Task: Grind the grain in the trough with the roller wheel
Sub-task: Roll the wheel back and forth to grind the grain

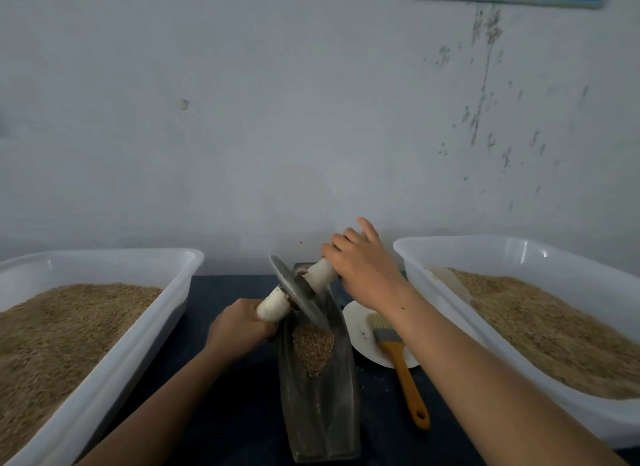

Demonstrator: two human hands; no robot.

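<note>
The grain lies as a coarse tan heap in the middle of the trough, a long, narrow, boat-shaped vessel of dull grey metal that stands on the dark tabletop between the two arms. Its sloped walls gather the kernels into the groove where a wheel can run over them.

The roller wheel, a thin grey metal disc with a pale, chalky handle through its centre, is tilted, its lower edge meeting the far end of the heap. The left hand wraps the near handle end with fingers closed round it. The right hand lies over the far end, its fingers loosely curled and partly lifted, so that grip looks unsettled. One hand on each side probably lets the person press down evenly and rock the disc along the groove. Most of the grain looks whole, so grinding seems at an early stage.

Just right of the trough, a brush with an orange handle rests across a white plate, likely for sweeping out meal. A translucent white plastic tub of similar grain stands on the left, and a second tub on the right.
</note>
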